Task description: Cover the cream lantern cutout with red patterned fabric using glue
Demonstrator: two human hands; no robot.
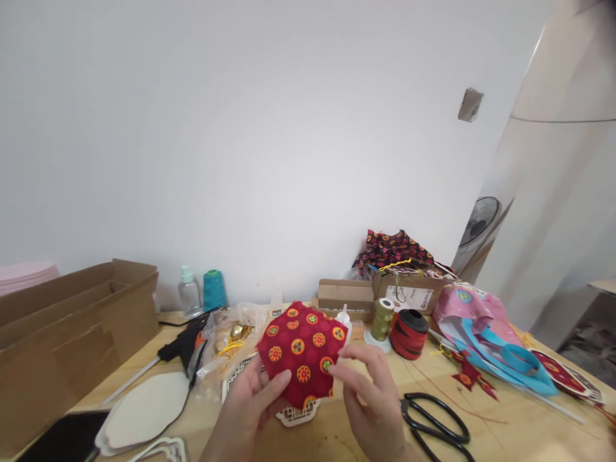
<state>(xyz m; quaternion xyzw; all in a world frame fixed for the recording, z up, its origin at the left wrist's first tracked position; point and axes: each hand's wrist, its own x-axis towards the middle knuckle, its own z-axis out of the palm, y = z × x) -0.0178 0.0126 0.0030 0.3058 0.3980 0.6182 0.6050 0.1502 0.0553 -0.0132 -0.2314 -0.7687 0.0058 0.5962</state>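
Head view. A red fabric piece [301,353] printed with orange and yellow circles is held up above the near middle of the wooden table [505,430]. It is gripped at its lower left edge by the left hand [245,410], thumb closed over the cloth, and pinched at its right edge by the fingertips of the right hand [370,398], the remaining fingers loosely curled. A white cut-out frame [298,416] is seen just beneath the fabric. Black scissors [436,427] lie near right of the right hand; a glue gun [185,343] and a cardboard box [62,333] lie to the left. Thread spools [382,319] stand farther back.
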